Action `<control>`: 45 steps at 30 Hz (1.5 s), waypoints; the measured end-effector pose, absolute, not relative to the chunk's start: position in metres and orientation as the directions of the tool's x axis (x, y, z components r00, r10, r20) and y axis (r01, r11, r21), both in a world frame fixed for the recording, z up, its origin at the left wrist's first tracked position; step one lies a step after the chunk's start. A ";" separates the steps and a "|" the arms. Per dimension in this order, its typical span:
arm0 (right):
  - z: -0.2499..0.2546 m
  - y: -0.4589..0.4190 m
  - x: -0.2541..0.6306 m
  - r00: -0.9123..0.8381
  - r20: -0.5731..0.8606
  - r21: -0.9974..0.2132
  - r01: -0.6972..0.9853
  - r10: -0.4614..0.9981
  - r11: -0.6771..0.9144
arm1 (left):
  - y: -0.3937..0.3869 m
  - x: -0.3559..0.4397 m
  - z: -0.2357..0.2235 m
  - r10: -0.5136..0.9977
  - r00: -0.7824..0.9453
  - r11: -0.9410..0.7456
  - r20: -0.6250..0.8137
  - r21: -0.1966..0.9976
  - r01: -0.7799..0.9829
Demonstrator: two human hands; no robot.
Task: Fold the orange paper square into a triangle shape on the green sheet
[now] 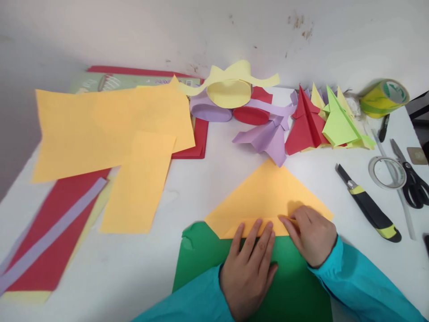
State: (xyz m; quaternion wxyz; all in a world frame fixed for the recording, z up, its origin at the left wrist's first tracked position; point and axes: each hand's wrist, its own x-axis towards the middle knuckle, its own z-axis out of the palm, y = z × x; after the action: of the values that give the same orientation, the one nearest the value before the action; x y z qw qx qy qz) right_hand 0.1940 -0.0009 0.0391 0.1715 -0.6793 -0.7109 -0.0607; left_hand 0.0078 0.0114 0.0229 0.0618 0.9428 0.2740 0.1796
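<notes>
The folded orange paper sheet (268,194) lies in front of the person on the white table (187,179), its lower edge on top of a big, flat green sheet (295,273). A thin strip is folded up along that edge. The left hand (246,268) is flat, with its fingers spread out and pressing on the fold. The right hand (313,237) is curled up, pinching the fold between thumb and finger. Just past the top point is a purple folded paper plane (264,138), next to a pointy red paper plane (304,123) and a light green paper plane (340,120). Behind are three round paper loops: a pale yellow loop (229,94), a purple loop (212,115) and a red loop (253,117). On the left, large plain orange sheets (90,134) lie over red paper (50,250). On the right are a black and yellow cutter (372,210), black-handled scissors (414,183), a clear tape roll (372,172) and a fat yellow-green tape roll (373,100) with a label inside its hole.
</notes>
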 end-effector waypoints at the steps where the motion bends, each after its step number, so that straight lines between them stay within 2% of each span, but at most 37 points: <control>1: 0.040 -0.001 0.194 -0.010 0.329 -0.144 0.988 0.944 0.061 | 0.011 0.008 0.024 0.540 0.787 -0.841 0.299 0.213 0.497; 15: 0.037 -0.004 0.194 0.015 0.310 -0.147 0.989 0.950 0.032 | 0.010 0.006 0.024 0.528 0.820 -0.849 0.219 0.137 0.510; 24: 0.038 -0.004 0.193 0.035 0.320 -0.175 0.984 0.947 0.023 | 0.009 0.007 0.024 0.545 0.802 -0.838 0.243 0.136 0.528; 33: 0.038 -0.020 0.202 0.211 0.341 -0.243 0.961 0.916 -0.131 | 0.010 0.008 0.028 0.554 0.798 -0.832 0.235 0.177 0.526; 45: 0.041 -0.024 0.207 0.260 0.246 -0.252 0.947 0.934 -0.198 | 0.011 0.007 0.027 0.553 0.810 -0.832 0.198 0.194 0.520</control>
State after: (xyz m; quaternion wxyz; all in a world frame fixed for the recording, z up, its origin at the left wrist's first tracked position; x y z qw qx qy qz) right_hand 0.2074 -0.0243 0.0411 0.1777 -0.7737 -0.6078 -0.0192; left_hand 0.0071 0.0109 0.0268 0.0653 0.9490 0.2826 0.1235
